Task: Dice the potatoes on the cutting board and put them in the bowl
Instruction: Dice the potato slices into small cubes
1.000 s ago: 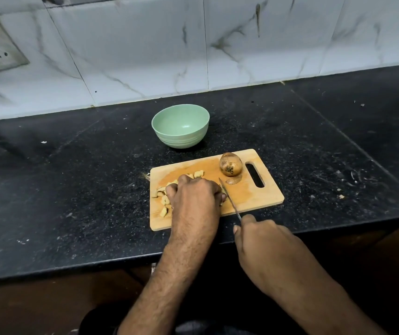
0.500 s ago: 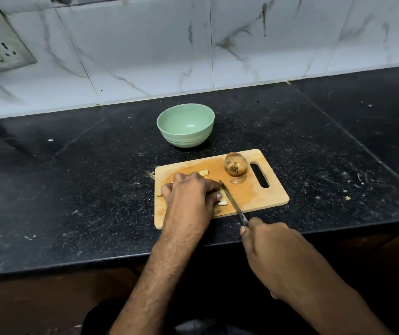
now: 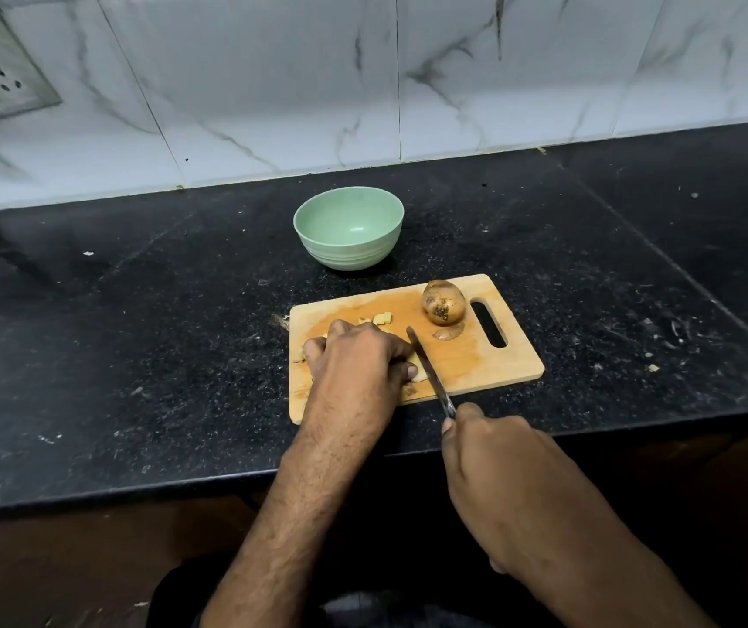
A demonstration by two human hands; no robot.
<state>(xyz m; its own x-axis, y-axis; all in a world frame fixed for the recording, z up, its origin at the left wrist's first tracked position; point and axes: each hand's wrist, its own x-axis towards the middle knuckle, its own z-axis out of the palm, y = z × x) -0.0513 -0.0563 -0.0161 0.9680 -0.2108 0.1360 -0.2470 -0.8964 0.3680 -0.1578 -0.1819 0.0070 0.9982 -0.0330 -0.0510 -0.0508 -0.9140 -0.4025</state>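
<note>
Potato pieces [image 3: 415, 376] are pinned under the left hand [image 3: 356, 355]'s curled fingers for steadiness while the knife [image 3: 429, 371] is gripped by the right hand [image 3: 494, 469].

- No text, label, brand, number or sign can be read anywhere in the view.
</note>
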